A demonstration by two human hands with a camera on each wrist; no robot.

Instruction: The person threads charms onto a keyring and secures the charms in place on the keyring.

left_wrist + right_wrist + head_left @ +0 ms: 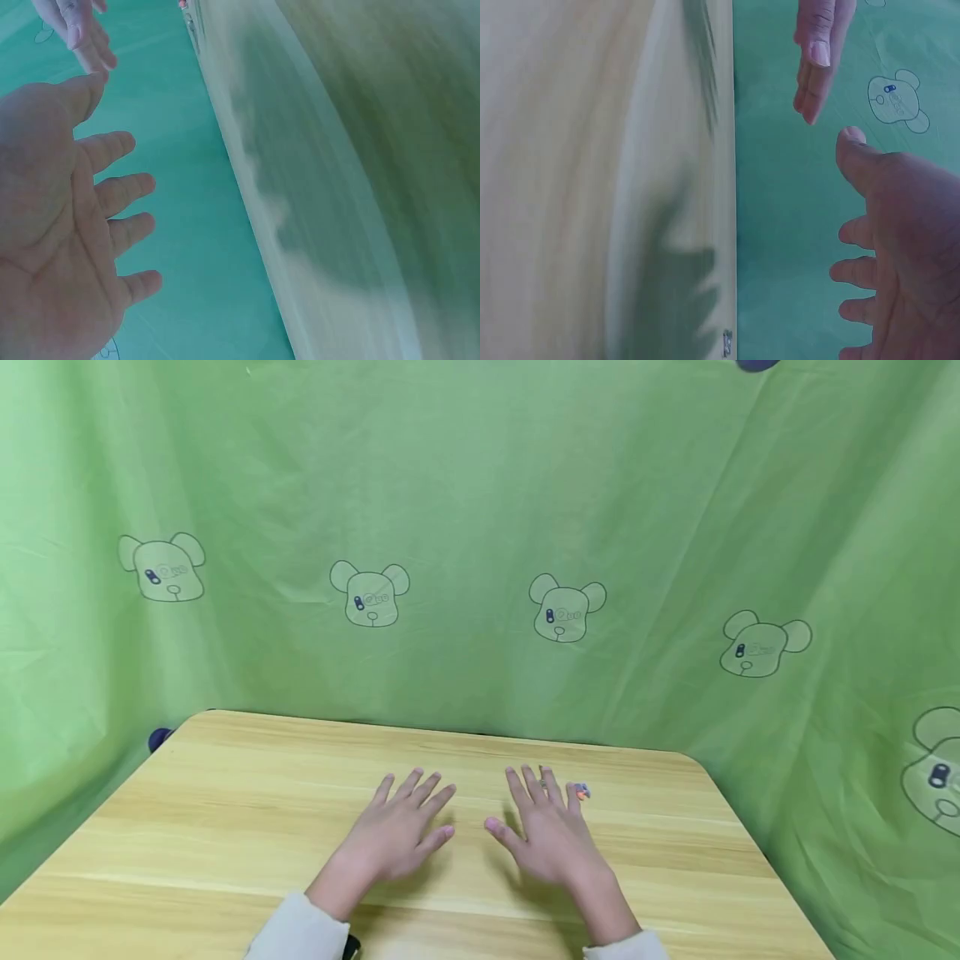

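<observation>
My left hand [392,833] hovers palm down above the wooden table [247,827], its fingers straight and spread. Level with it on the right, my right hand [551,837] is held the same way, thumb pointing toward the left one. Neither holds anything; both cast shadows on the wood. Just beyond the right little finger lies a small colourful item [582,791], grey-blue and orange, too small to identify. Another tiny thing is mostly hidden behind the right fingers. In the right wrist view a small greyish object [727,343] sits near the table's far edge.
A green curtain [465,527] printed with bear-head outlines hangs behind the table and along its sides. A dark purple round object [159,739] shows beside the table's far left corner. Pale sleeves [302,931] cover both forearms.
</observation>
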